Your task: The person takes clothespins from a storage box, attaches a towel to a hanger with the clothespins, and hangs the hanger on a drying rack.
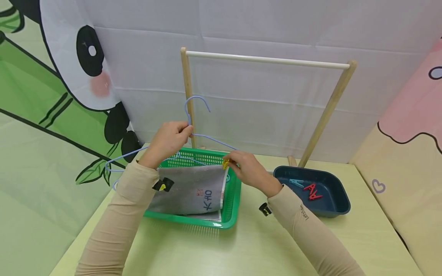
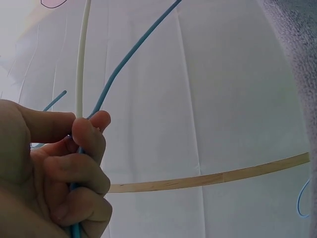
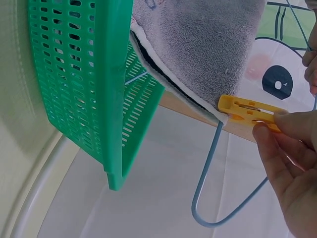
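My left hand (image 1: 167, 141) pinches a blue wire clothes hanger (image 1: 215, 140) just below its hook, holding it up over the green basket (image 1: 235, 207). A grey towel (image 1: 186, 188) with dark lettering hangs folded from the hanger, its lower part over the basket. At the towel's top right corner my right hand (image 1: 251, 170) pinches a yellow clothespin (image 3: 247, 110) between thumb and fingers. In the right wrist view the clothespin's tip sits over the towel corner, right where the hanger wire comes out. The left wrist view shows fingers curled round the hanger's neck.
A dark blue bin (image 1: 340, 209) to the right contains red clothespins (image 1: 312, 191) and a light blue clothespin (image 1: 296, 183). Behind stands a wooden rack with a white rod (image 1: 266, 59). Another hanger (image 1: 193, 160) shows in the basket. Printed cloth walls surround the pale table (image 1: 262, 245).
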